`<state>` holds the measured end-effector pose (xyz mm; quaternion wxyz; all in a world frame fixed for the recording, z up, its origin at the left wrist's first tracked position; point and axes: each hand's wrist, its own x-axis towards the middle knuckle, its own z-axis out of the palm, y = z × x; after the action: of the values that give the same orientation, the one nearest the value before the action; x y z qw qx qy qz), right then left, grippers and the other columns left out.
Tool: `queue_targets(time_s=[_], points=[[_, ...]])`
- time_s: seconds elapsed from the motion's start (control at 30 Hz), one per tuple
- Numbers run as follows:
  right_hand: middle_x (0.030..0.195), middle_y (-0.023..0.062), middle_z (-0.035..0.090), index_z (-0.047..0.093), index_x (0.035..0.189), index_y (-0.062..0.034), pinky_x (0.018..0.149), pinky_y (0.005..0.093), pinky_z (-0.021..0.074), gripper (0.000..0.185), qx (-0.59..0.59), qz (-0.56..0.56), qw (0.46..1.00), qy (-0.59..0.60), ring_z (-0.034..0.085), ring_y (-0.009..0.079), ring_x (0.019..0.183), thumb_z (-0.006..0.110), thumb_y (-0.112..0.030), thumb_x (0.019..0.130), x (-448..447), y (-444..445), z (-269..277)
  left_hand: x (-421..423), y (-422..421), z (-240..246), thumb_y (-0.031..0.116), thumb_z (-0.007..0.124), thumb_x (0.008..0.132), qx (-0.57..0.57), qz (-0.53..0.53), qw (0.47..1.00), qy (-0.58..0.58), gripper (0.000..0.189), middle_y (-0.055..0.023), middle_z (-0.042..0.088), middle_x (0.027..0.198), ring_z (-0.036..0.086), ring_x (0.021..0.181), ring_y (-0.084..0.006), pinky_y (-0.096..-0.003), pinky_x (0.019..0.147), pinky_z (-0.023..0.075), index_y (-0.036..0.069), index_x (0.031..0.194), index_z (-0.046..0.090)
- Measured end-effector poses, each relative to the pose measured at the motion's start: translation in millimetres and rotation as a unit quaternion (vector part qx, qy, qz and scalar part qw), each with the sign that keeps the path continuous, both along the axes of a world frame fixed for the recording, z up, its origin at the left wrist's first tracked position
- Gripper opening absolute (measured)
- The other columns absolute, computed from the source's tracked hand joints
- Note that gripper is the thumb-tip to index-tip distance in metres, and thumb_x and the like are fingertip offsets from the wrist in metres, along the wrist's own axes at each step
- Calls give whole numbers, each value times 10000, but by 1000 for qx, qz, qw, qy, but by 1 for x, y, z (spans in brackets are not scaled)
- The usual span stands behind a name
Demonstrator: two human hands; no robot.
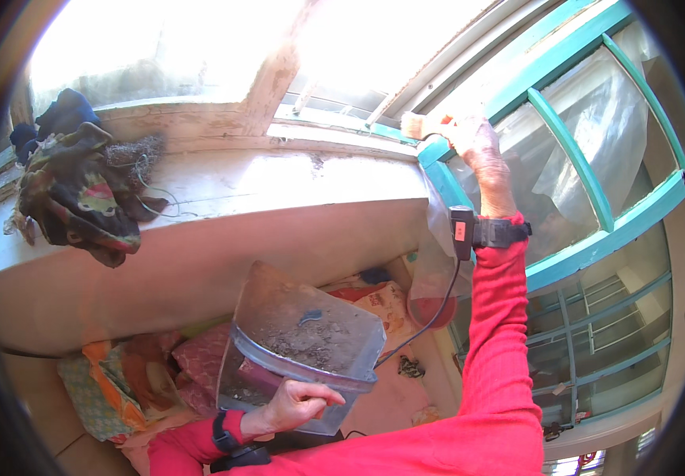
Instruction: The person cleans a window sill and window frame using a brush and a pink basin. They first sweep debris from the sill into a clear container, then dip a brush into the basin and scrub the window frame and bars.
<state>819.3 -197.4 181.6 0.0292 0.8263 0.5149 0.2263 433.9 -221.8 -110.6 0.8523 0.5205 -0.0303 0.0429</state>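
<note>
My right hand (476, 140) is raised at the upper right with a small brush (417, 126) in its grip, its bristles pointing left beside the corner of a turquoise window sash (437, 152). Low in the view, my left hand (301, 404) is curled in front of a clear plastic bin (304, 363). Whether its fingers hold anything cannot be told. Grey dirt and debris lie in the bin, with a small blue scrap (310, 316) on top. Both wrists carry black straps with small devices.
A white windowsill (217, 184) runs across the upper left, with dark cloths (75, 190) and a wire scouring pad (137, 154) on it. Below lie folded fabrics (200, 363) and a red basin (431, 309). Glazed turquoise frames fill the right side.
</note>
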Motion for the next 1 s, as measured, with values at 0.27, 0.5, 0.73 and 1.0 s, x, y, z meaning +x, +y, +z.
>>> queue_targets(time_s=[0.27,0.5,0.73,1.0], points=[[789,154,577,578,774,-80,641,379,462,60,-48,60,934,-349,590,286,801,561,-86,717,55,17,-68,15,0,-10,-69,459,826,0,-32,999,15,303,-34,674,809,570,645,-57,-204,599,467,-7,985,709],[920,104,576,566,896,-29,829,310,453,84,52,403,905,-126,577,217,901,513,1,839,32,30,-46,20,-2,-10,-37,472,824,-37,-10,999,30,287,19,606,690,536,608,-38,-203,551,434,34,961,714],[753,105,583,581,781,-61,662,352,501,65,-143,-2,961,-238,617,235,798,556,-81,725,41,43,-46,20,-1,-16,-41,474,823,-14,4,1000,13,293,16,596,658,526,583,-43,-209,531,428,43,964,716],[725,97,588,611,841,-75,604,376,524,98,-61,205,924,-316,625,252,729,571,-113,760,65,36,-46,12,6,-18,-63,470,821,1,-16,1000,19,301,-20,683,828,579,651,-47,-193,588,461,12,981,714]])
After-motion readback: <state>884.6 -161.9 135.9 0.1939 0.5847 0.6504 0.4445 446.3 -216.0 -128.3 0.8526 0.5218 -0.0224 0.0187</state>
